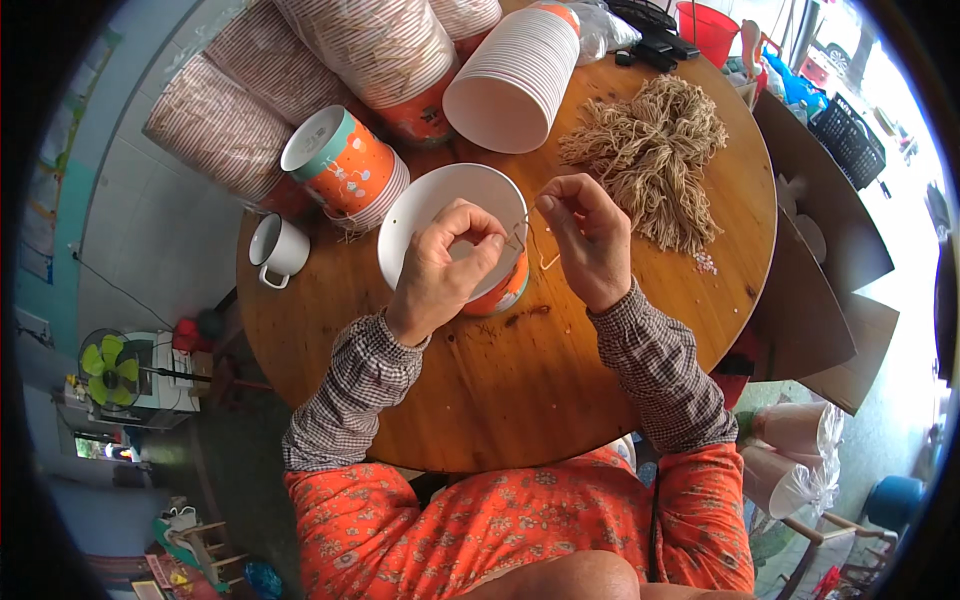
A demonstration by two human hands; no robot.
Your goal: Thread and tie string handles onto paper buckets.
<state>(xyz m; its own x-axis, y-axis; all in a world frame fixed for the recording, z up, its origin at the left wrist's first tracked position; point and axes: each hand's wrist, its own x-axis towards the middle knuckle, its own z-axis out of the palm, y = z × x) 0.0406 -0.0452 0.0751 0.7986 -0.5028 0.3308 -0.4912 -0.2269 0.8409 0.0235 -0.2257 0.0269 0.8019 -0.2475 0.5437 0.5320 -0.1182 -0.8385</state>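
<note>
Both hands are up over the near side of a white-lined paper tub (470,182), which stands at the middle of the round wooden desk (540,390), its orange wall peeking out beneath. Here's the left hand (445,255), thumb and forefinger pinched together over the tub, gripping a thin piece of string (533,240) at the right side of the rim. And the right hand (592,235) is just across from it, fingertips closed on the same string, with a slack bit dangling between the two, just beside the tub. Over to the far right sits a big tangled heap of tan string (655,150), some pink bits (706,263) scattered near its lower edge. On the far side a white-mouthed tub stack (505,85) lies on its side, tall wrapped stacks (365,50) lean at the far left, and in front of them there's a short orange stack (355,175) with a teal band. A white mug (280,250) waits at the left edge.
</note>
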